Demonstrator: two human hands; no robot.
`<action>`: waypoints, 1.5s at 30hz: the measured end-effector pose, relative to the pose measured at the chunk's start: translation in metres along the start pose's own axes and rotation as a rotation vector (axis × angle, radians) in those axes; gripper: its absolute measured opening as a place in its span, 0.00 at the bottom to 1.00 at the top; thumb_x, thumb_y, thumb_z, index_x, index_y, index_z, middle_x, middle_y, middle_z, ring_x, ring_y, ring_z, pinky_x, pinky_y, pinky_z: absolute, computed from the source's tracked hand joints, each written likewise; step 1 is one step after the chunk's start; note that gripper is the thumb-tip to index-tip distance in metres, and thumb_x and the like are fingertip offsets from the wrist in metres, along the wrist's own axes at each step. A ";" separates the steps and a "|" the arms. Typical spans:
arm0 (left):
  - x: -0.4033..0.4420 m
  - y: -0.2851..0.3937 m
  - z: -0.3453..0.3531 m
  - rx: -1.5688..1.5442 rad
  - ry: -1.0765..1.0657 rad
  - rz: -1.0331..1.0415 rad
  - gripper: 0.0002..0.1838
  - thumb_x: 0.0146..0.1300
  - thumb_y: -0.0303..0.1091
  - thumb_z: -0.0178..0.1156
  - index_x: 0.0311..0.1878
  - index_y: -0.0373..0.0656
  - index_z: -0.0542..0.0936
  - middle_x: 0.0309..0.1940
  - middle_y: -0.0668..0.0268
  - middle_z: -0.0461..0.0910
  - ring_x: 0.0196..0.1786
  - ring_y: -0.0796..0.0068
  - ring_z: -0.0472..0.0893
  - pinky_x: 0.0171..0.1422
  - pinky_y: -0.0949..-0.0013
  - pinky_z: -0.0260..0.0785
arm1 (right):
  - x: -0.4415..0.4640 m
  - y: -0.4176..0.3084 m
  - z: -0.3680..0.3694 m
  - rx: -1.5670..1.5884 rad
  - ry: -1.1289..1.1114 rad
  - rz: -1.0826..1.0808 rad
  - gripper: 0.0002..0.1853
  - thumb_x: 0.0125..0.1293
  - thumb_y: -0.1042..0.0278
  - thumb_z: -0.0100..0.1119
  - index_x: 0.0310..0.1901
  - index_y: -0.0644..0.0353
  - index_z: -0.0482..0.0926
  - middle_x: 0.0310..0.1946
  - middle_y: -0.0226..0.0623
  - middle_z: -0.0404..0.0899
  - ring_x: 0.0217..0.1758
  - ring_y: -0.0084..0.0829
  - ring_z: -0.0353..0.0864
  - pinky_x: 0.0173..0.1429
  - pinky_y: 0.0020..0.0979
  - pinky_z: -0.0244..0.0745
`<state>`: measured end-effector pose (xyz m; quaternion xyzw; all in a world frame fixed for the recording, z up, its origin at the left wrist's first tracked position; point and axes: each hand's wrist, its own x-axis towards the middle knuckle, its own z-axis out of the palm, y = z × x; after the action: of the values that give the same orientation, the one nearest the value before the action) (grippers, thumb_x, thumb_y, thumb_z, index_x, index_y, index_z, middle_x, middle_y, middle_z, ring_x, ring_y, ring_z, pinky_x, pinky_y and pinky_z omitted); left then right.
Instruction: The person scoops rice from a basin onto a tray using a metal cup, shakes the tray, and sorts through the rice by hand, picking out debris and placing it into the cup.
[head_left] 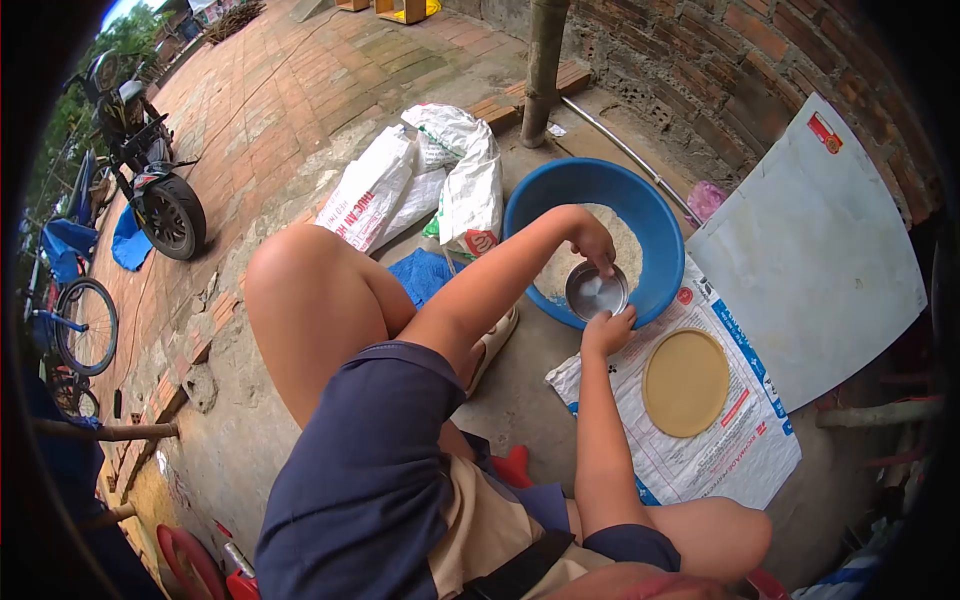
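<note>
Metal bowl (597, 290) held over blue basin (657, 212)

White printed sacks (458, 165) lay left of the grip. Below the grip, the blue basin contained pale, grainy matter (628, 240). The left hand (592, 240) grasped the metal bowl's far rim; the right hand (612, 326) clasped its near side, the bowl between them. Right of the grip, a tan disc (686, 383) rested on a flattened sack (680, 470), near a white board (815, 260) farther right.

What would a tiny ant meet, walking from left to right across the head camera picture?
Big bicycle wheel → motorbike wheel → white sacks → metal bowl → round tan disc → red sticker on the white board.
</note>
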<state>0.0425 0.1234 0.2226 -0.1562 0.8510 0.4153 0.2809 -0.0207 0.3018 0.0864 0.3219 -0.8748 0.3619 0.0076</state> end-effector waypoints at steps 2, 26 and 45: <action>-0.067 -0.054 -0.038 -0.718 0.814 0.417 0.22 0.62 0.49 0.56 0.54 0.47 0.71 0.41 0.66 0.70 0.42 0.75 0.70 0.47 0.67 0.65 | 0.000 -0.001 0.000 -0.011 -0.001 0.020 0.17 0.52 0.72 0.46 0.45 0.66 0.68 0.47 0.48 0.72 0.46 0.54 0.69 0.53 0.44 0.62; 0.073 -0.056 0.071 -0.878 0.382 -0.082 0.35 0.50 0.30 0.57 0.65 0.52 0.62 0.52 0.54 0.74 0.46 0.58 0.80 0.37 0.55 0.79 | 0.046 0.030 0.000 0.107 0.015 -0.114 0.21 0.65 0.55 0.43 0.56 0.52 0.70 0.51 0.42 0.76 0.55 0.48 0.70 0.68 0.46 0.45; 0.140 -0.075 0.082 -0.034 1.261 -0.607 0.45 0.52 0.26 0.56 0.70 0.64 0.47 0.48 0.50 0.62 0.50 0.49 0.67 0.48 0.55 0.71 | 0.053 0.025 0.006 -0.062 0.033 -0.058 0.17 0.66 0.56 0.43 0.37 0.56 0.81 0.47 0.33 0.77 0.45 0.45 0.72 0.51 0.39 0.64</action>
<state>-0.0021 0.1382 0.0501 -0.6028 0.7636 0.1619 -0.1655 -0.0756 0.2819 0.0797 0.3409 -0.8756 0.3395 0.0426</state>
